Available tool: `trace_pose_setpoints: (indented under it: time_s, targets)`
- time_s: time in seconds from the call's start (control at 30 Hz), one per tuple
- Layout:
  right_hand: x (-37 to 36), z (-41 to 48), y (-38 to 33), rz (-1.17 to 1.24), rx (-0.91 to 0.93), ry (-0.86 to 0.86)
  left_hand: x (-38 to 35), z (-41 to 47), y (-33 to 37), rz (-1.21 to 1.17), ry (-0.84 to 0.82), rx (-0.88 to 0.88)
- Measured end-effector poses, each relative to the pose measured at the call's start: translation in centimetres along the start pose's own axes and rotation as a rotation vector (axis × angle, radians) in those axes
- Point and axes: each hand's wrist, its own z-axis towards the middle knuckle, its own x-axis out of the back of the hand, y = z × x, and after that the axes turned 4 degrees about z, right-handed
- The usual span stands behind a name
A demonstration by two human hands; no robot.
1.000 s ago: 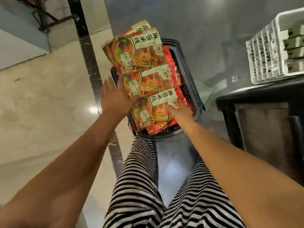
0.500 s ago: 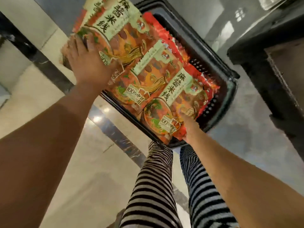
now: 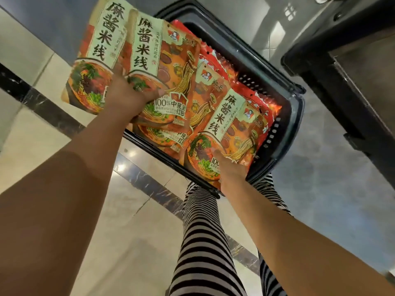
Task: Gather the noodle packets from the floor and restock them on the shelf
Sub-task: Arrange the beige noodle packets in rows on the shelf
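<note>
Gathering is in hand: the fanned noodle packets (image 3: 171, 60) are lifted over the black basket (image 3: 298, 116), where more red ones lie. The left grip (image 3: 128, 95) clutches the fan's 10 o'clock end. The right grip (image 3: 230, 169) pinches its 5 o'clock packet, thumb on top. Next calls for a level carry to the shelf. Compared with half a second ago, the fan looms nearer, and the left fingers, then flat, have curled in.

Orange noodle packets (image 3: 171, 67) carry "麻酱米线" in bold black characters down their pale green bands (image 3: 141, 43), and one packet's front also reads "100% 中现金红包" lower down
</note>
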Motion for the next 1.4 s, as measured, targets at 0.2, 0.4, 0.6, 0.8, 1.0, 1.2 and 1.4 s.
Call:
trace_pose_setpoints:
  time_s: [0.2, 0.4, 0.6, 0.8, 1.0, 1.2, 1.4]
  targets:
    - [-0.5, 0.1, 0.2, 0.282, -0.083, -0.099, -1.7, -0.8, -0.5, -0.196, -0.127, 0.158]
    - [0.7, 0.4, 0.0, 0.224, -0.020, -0.203, -3.1, -1.5, 0.0, -0.381, -0.156, 0.211]
    - [3.3, -1.2, -1.5, 0.302, 0.046, -0.271, -3.1, -4.0, 0.2, -0.393, -0.221, 0.212]
    - [11.5, -4.5, -1.3, 0.325, 0.174, -0.217, -3.4, -11.4, 0.5, -0.478, -0.201, 0.260]
    - [20.9, -6.1, 2.0, 0.373, 0.278, -0.084, -3.3, -19.7, 3.1, -0.524, -0.286, 0.164]
    - [31.8, -7.9, 6.2, 0.511, 0.355, -0.093, -4.5, -27.7, 9.6, -0.486, -0.449, -0.053]
    - [42.6, -8.3, 11.6, 0.688, 0.471, -0.074, -9.1, -37.2, 16.4, -0.503, -0.560, -0.224]
